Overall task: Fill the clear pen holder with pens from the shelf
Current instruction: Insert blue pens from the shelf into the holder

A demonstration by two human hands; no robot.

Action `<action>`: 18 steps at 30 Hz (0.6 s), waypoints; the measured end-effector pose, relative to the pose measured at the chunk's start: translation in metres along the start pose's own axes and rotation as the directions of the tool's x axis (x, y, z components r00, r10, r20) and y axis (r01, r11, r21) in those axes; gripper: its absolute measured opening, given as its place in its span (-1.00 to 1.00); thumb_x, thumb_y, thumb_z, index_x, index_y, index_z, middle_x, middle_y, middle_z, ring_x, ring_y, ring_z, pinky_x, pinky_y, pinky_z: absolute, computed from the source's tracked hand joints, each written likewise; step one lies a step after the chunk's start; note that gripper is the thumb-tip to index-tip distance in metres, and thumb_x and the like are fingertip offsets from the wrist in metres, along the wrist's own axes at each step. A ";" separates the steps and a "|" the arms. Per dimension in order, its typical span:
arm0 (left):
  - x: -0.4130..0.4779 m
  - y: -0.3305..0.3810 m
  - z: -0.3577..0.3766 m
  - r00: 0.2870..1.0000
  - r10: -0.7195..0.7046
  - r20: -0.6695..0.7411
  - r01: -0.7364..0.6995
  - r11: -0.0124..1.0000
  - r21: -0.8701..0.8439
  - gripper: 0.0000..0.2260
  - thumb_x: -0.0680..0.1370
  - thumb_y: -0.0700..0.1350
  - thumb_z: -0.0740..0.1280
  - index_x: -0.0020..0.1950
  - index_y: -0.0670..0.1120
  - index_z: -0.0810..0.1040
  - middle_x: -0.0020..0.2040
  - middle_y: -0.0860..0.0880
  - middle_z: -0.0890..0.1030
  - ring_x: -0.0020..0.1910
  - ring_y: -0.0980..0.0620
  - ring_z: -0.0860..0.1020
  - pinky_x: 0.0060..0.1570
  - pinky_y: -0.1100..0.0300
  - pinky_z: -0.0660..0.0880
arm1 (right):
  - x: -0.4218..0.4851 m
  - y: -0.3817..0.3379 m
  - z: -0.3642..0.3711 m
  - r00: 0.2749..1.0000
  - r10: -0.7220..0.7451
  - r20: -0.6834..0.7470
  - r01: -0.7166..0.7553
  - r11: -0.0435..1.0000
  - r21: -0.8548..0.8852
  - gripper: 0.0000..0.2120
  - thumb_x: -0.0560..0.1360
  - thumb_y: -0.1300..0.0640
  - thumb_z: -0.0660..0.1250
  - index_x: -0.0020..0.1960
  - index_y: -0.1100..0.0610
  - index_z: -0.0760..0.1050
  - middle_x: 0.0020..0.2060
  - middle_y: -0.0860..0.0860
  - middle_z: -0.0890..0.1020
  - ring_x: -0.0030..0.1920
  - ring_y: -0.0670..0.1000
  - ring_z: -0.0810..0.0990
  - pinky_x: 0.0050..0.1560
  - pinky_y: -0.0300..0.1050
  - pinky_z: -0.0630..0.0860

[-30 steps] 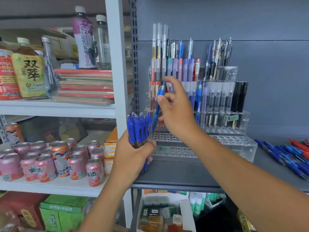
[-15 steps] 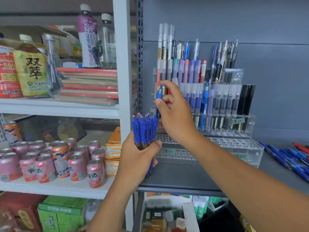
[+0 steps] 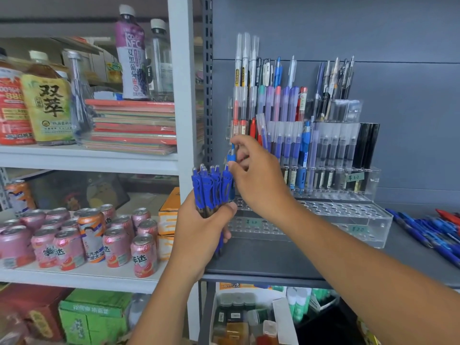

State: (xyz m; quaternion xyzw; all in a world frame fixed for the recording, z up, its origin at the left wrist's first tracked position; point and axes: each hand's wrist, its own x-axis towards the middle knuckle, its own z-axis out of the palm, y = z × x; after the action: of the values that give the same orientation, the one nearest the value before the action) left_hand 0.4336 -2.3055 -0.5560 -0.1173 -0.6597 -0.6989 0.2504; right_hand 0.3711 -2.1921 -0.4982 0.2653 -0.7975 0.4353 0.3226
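Pen holder [image 3: 361, 230] sits on grey shelf [image 3: 286, 257]; left hand [image 3: 201, 230] grips pen bundle [image 3: 211, 188], right hand [image 3: 258, 180] pinches blue pen [image 3: 232, 156].

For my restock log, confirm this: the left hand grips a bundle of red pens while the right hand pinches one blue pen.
Wrong colour: the head view shows the bundle of pens in the left hand is blue, not red. The right hand does pinch one blue pen.
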 end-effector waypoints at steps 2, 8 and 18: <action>0.000 -0.001 0.000 1.000 -0.004 -0.005 0.004 1.000 -0.005 -0.84 0.52 -0.30 0.38 -0.13 -0.07 0.48 -0.46 -0.06 0.49 -0.54 -0.05 0.41 -0.48 0.15 0.44 | 0.000 0.002 0.000 1.000 -0.017 0.017 0.018 0.996 -0.092 -0.70 0.58 0.22 0.30 0.30 0.03 0.46 -0.14 -0.12 0.43 -0.20 -0.11 0.46 -0.03 -0.15 0.54; 0.000 -0.001 0.000 1.000 -0.017 -0.002 0.017 1.000 -0.018 -0.83 0.52 -0.29 0.39 -0.09 -0.03 0.50 -0.46 -0.01 0.51 -0.53 -0.05 0.42 -0.48 0.14 0.44 | -0.005 0.006 -0.003 0.997 -0.025 0.074 0.039 0.981 -0.190 -0.74 0.60 0.18 0.29 0.28 0.08 0.46 -0.26 -0.15 0.42 -0.25 -0.13 0.44 -0.06 -0.04 0.55; 0.000 -0.002 0.000 1.000 -0.021 0.007 0.021 0.999 -0.043 -0.85 0.51 -0.31 0.39 -0.09 -0.09 0.49 -0.44 -0.06 0.52 -0.51 -0.05 0.46 -0.46 0.11 0.46 | -0.031 -0.009 -0.008 0.997 0.009 0.083 -0.014 0.998 0.063 -0.76 0.67 0.05 0.13 0.19 0.03 0.54 -0.09 -0.17 0.60 -0.09 -0.21 0.54 -0.07 -0.33 0.45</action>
State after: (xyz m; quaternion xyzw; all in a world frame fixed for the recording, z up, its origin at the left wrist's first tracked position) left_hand 0.4322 -2.3057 -0.5579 -0.1181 -0.6464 -0.7152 0.2381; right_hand 0.3997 -2.1854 -0.5132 0.2887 -0.7973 0.4511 0.2784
